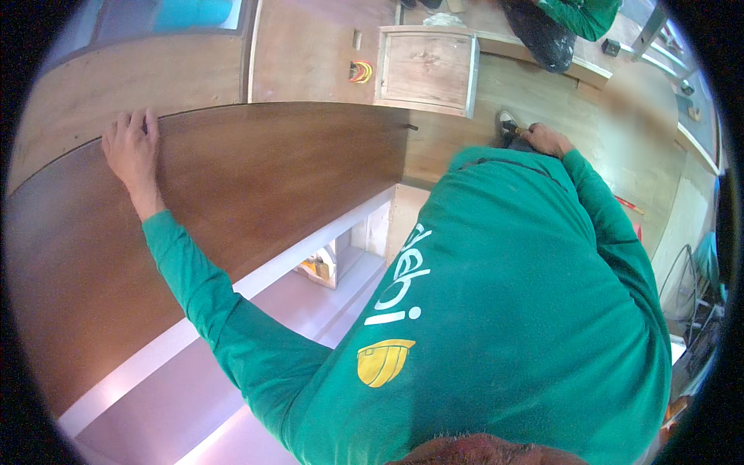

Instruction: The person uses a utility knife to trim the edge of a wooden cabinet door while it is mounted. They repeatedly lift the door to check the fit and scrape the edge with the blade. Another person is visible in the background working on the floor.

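A large brown wooden panel slants across the left, with a pale strip along its near edge. My left hand lies at the panel's far edge, its bent fingers hooked over it. Down by my legs, my right hand is closed around a slim thing with a yellowish-brown end. Most of that thing is covered by the fingers, so its kind cannot be made out. A small dark peg sticks out at the panel's right end.
Beyond the panel stands a light wooden box, near a red-and-yellow coil. Another person's green sleeve shows at the top right. A red pencil-like stick lies on the wooden floor. Dark cables hang at the right.
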A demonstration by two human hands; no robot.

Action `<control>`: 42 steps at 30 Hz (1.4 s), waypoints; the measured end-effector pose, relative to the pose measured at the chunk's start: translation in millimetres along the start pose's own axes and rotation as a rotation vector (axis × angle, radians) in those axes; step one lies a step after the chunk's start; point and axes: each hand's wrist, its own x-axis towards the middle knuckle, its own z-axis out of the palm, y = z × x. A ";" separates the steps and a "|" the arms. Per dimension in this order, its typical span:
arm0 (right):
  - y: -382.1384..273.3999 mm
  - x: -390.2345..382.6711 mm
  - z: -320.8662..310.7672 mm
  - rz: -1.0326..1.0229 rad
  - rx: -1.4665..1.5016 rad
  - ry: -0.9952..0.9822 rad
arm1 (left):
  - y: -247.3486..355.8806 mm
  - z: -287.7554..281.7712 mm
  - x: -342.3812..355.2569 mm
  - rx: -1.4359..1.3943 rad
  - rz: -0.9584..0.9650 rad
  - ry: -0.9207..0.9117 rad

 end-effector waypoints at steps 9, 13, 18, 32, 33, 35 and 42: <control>-38.9 -1.3 -16.3 -0.043 -0.147 0.036 | 9.8 -2.3 -24.3 -0.153 -0.010 -0.131; -8.4 41.3 6.8 -0.008 -0.274 -0.062 | 31.7 27.4 -25.9 -0.234 -0.043 -0.053; 23.4 78.7 0.2 -0.129 -0.349 -0.135 | 37.4 1.6 -19.5 -0.337 -0.081 -0.028; 51.0 110.0 -122.6 -0.354 -0.337 -0.504 | 73.5 20.4 -21.2 -0.334 -0.191 -0.103; 53.6 112.2 -122.6 -0.358 -0.341 -0.511 | 71.9 17.0 -20.7 -0.328 -0.188 -0.133; 57.2 117.9 -121.5 -0.362 -0.344 -0.512 | 68.8 11.1 -17.1 -0.317 -0.178 -0.185; 57.3 123.0 -116.4 -0.381 -0.362 -0.535 | 69.4 -2.1 -17.6 -0.320 -0.211 -0.348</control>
